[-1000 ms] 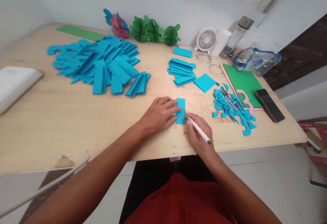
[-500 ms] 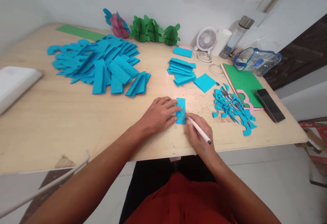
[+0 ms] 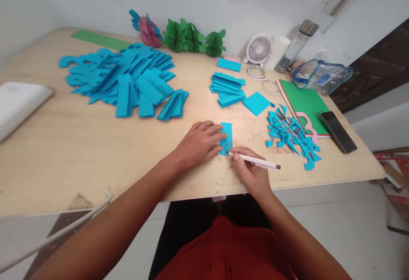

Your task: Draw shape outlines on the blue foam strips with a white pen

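A small blue paper strip [image 3: 227, 129] with curved pen lines lies on the table before me. My left hand [image 3: 201, 143] rests flat with its fingers stretched out, their tips pressing the strip's left side. In my right hand [image 3: 253, 171] is a white pen [image 3: 260, 161], pinched between thumb and fingers. Its tip is at the lower right part of the strip, and its dark end points right. Beyond the strip lie a stack of folded blue papers [image 3: 226, 87] and a blue paper square [image 3: 256, 103].
A big pile of blue paper pieces [image 3: 118, 78] covers the table's left part. Blue scraps [image 3: 290, 131] lie to the right, beside green sheets [image 3: 303, 101] and a phone [image 3: 338, 132]. A small fan [image 3: 258, 49], a bottle [image 3: 297, 46] and green paper ornaments [image 3: 191, 37] line the wall.
My right hand has shifted slightly down, and the pen has swung to lie flatter, its tip now lower on the strip. My left hand has stayed in place.
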Demonstrator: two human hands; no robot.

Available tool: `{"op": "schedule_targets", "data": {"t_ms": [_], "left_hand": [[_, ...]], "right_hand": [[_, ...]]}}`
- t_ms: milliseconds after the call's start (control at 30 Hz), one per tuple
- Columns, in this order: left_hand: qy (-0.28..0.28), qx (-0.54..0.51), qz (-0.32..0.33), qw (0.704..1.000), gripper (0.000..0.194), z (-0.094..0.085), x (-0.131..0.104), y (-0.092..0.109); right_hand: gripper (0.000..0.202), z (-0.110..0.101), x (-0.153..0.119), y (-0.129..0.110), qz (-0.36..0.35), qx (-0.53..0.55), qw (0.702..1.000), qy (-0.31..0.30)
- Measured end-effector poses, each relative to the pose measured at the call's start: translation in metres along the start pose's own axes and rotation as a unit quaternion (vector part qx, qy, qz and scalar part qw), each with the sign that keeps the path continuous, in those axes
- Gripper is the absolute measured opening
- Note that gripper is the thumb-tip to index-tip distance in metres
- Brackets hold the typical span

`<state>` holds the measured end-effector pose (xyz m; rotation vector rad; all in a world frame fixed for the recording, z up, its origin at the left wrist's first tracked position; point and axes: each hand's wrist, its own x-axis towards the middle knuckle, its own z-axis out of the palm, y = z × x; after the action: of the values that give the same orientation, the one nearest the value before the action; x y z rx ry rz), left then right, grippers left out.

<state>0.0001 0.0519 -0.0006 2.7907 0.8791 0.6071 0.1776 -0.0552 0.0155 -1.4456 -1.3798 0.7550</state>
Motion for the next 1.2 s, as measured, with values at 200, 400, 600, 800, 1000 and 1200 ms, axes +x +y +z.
{"op": "schedule_targets", "data": {"t_ms": [200,400,600,800,1000,1200], "left_hand": [[-0.001,-0.002,-0.001,1.0,0.031,0.0008,-0.0003,-0.0002],[-0.005,-0.004,0.0,1.0,0.031,-0.0002,0.0001,-0.0004],[-0.003,-0.003,0.001,1.0,0.031,-0.0001,0.0002,-0.0005],[0.0,-0.003,0.002,1.0,0.031,0.0003,-0.0001,-0.0006],[0.001,0.0,0.004,1.0,0.031,0.0007,-0.0003,-0.0011],[0.003,0.003,0.003,1.0,0.031,0.0016,-0.0003,-0.001]], "right_hand": [[0.01,0.0033,0.0018,-0.0045,0.008,-0.036,0.999,-0.014],[0.011,0.0033,0.0025,-0.0072,-0.004,-0.068,0.997,-0.027],[0.01,0.0033,0.003,-0.0085,-0.01,-0.084,0.996,-0.032],[0.01,0.0034,0.003,-0.0086,-0.01,-0.093,0.995,-0.034],[0.011,0.0038,0.0022,-0.0093,-0.018,-0.104,0.994,-0.031],[0.012,0.0038,0.0017,-0.0102,-0.016,-0.114,0.993,-0.022]]}}
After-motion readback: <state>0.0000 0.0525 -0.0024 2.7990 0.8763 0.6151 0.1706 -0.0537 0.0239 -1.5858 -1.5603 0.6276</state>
